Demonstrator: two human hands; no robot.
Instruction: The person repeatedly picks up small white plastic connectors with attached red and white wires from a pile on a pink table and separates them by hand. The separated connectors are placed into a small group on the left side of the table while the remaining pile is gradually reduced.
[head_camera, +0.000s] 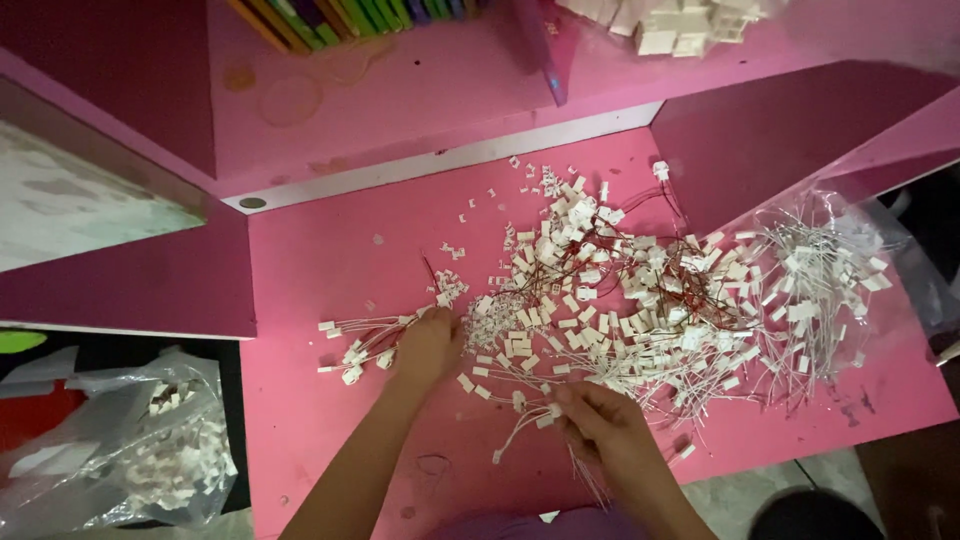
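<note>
A large heap of small white plastic connectors and thin red and white wires (640, 290) covers the pink desk (340, 250). My left hand (430, 345) rests on the desk at the heap's left edge, fingers closed around a bundle of wires with white connectors (360, 345) that fans out to the left. My right hand (600, 425), near the front edge, pinches a thin white wire with a small connector (520, 430) that droops to the left.
A clear plastic sheet (850, 250) lies under wired connectors at the right. A plastic bag of white parts (160, 450) sits below the desk at the left. More white connectors (680, 25) and coloured book spines (350, 15) stand on the upper shelf.
</note>
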